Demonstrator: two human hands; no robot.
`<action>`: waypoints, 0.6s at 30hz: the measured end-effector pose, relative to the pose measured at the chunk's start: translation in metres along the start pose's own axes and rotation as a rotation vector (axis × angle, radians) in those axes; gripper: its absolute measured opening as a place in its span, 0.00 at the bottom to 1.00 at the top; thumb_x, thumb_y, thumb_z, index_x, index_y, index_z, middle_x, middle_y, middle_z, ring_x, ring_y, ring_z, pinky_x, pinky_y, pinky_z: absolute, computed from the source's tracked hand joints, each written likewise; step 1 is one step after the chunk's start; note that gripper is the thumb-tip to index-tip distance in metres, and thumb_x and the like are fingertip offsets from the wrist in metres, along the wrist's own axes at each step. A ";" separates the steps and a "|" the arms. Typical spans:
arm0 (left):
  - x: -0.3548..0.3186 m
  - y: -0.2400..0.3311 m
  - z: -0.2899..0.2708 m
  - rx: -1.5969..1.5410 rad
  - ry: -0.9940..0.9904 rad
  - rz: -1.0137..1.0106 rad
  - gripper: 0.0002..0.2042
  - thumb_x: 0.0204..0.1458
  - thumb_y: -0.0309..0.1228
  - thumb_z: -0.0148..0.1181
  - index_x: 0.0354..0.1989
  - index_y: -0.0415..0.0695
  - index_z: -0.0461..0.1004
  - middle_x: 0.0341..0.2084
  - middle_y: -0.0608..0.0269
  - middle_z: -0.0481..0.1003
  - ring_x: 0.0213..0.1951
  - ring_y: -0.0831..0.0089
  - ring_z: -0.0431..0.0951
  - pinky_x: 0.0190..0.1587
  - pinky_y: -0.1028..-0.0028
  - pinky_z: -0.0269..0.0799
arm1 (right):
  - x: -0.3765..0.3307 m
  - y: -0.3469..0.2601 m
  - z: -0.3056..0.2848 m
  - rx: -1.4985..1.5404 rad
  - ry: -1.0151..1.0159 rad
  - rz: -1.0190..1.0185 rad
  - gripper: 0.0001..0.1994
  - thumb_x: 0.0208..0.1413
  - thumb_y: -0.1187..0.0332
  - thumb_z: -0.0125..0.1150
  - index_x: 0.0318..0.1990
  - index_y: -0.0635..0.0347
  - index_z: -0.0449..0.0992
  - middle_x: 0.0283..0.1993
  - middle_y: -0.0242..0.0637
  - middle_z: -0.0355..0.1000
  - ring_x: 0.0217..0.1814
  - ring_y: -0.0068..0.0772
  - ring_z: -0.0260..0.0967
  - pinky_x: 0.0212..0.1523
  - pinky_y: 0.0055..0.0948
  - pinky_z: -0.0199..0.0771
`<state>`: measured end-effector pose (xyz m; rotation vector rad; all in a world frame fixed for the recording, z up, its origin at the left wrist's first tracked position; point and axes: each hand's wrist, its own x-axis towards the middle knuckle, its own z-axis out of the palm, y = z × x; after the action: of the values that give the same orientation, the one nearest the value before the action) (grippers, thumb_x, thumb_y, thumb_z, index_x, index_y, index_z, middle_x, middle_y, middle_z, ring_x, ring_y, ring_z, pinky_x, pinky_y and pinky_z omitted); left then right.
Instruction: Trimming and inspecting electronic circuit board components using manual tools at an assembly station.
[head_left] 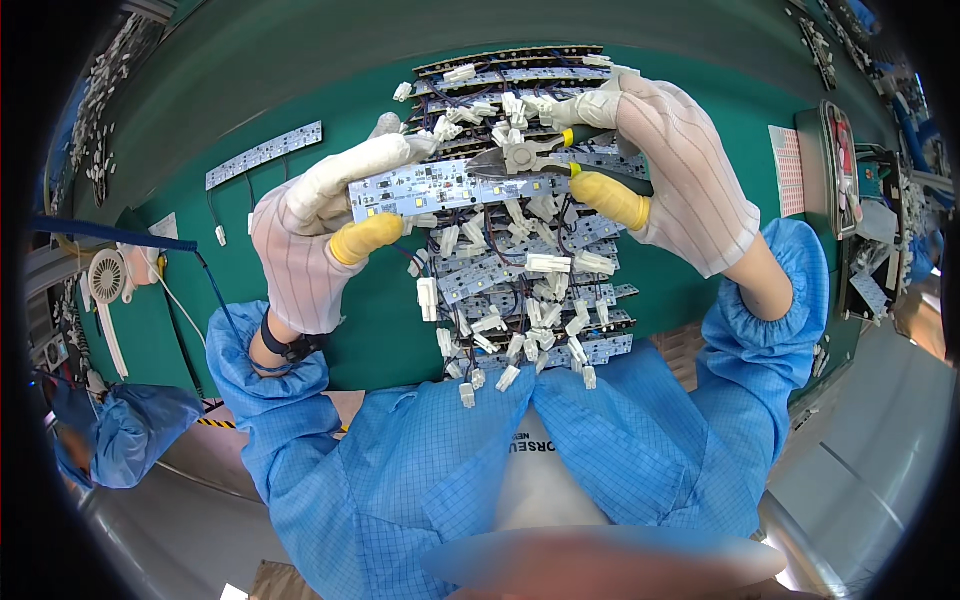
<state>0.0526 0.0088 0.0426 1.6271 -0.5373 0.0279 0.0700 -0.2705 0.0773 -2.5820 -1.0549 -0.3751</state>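
Both my hands wear white striped gloves with yellow thumb covers. My left hand [325, 215] pinches the left end of a long white LED circuit board [430, 192], raised over a stack of similar boards [480, 278]. In my right hand [680, 170] is a pair of cutting pliers [520, 158] with black and yellow handles. Their jaws lie across the held board's upper edge; whether they touch it I cannot tell. White plug connectors [548, 264] on dark wires hang all over the stacked boards.
A single LED board [264, 155] lies on the green mat at the far left. Beyond my left arm stands a small fan [108, 276]. At the right are a printed label sheet [787, 170] and a metal tin [830, 170]. Another person's blue sleeve [140, 425] shows at lower left.
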 end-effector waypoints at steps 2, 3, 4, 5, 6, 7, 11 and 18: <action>-0.001 0.000 -0.001 -0.014 -0.013 -0.004 0.26 0.47 0.38 0.65 0.50 0.32 0.70 0.43 0.49 0.76 0.47 0.68 0.75 0.50 0.71 0.72 | 0.000 0.000 0.000 -0.010 0.007 0.005 0.22 0.45 0.52 0.63 0.44 0.55 0.70 0.40 0.40 0.66 0.43 0.43 0.64 0.46 0.37 0.65; -0.002 0.000 -0.002 -0.028 -0.024 -0.008 0.26 0.47 0.37 0.65 0.50 0.32 0.70 0.43 0.49 0.75 0.48 0.67 0.74 0.52 0.69 0.71 | 0.000 -0.001 0.000 -0.010 0.007 0.001 0.22 0.45 0.52 0.63 0.44 0.55 0.70 0.40 0.40 0.66 0.43 0.43 0.64 0.46 0.37 0.65; -0.002 -0.001 -0.003 -0.027 -0.020 -0.008 0.26 0.47 0.37 0.65 0.50 0.32 0.70 0.43 0.49 0.75 0.48 0.67 0.74 0.52 0.69 0.71 | -0.001 -0.002 -0.001 0.002 0.001 0.016 0.23 0.45 0.52 0.63 0.45 0.55 0.70 0.40 0.40 0.66 0.44 0.44 0.64 0.47 0.38 0.65; 0.000 -0.003 -0.003 0.017 -0.049 0.073 0.25 0.47 0.36 0.65 0.50 0.32 0.70 0.43 0.48 0.75 0.49 0.64 0.74 0.54 0.65 0.69 | -0.002 -0.003 -0.001 0.015 -0.006 0.031 0.24 0.45 0.52 0.64 0.46 0.55 0.70 0.41 0.41 0.66 0.45 0.44 0.64 0.49 0.39 0.64; 0.000 -0.004 -0.004 0.061 -0.078 0.151 0.24 0.47 0.36 0.64 0.50 0.33 0.70 0.43 0.47 0.75 0.49 0.62 0.75 0.55 0.61 0.67 | -0.002 -0.003 -0.001 0.019 -0.007 0.026 0.24 0.45 0.52 0.64 0.46 0.55 0.70 0.41 0.41 0.66 0.45 0.44 0.64 0.49 0.39 0.64; 0.001 -0.003 -0.006 0.064 -0.073 0.148 0.24 0.47 0.36 0.64 0.50 0.33 0.70 0.43 0.47 0.75 0.49 0.62 0.75 0.55 0.61 0.67 | -0.003 -0.003 -0.002 -0.012 0.015 0.005 0.25 0.44 0.52 0.64 0.47 0.55 0.70 0.41 0.41 0.66 0.46 0.45 0.64 0.49 0.40 0.64; 0.004 0.004 -0.011 0.289 -0.169 0.350 0.23 0.47 0.37 0.64 0.48 0.34 0.71 0.41 0.45 0.75 0.47 0.54 0.76 0.57 0.53 0.64 | -0.004 -0.008 -0.008 -0.016 -0.034 0.032 0.26 0.44 0.53 0.65 0.50 0.54 0.70 0.43 0.40 0.67 0.48 0.45 0.63 0.52 0.42 0.62; 0.002 0.007 -0.009 0.263 -0.140 0.255 0.24 0.46 0.38 0.64 0.48 0.34 0.71 0.40 0.48 0.76 0.49 0.56 0.75 0.57 0.61 0.65 | -0.007 -0.008 -0.005 0.021 -0.069 0.044 0.24 0.44 0.54 0.65 0.49 0.54 0.71 0.42 0.39 0.67 0.41 0.42 0.67 0.43 0.36 0.69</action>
<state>0.0542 0.0163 0.0512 1.8149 -0.8762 0.1812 0.0591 -0.2717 0.0807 -2.6120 -1.0170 -0.2653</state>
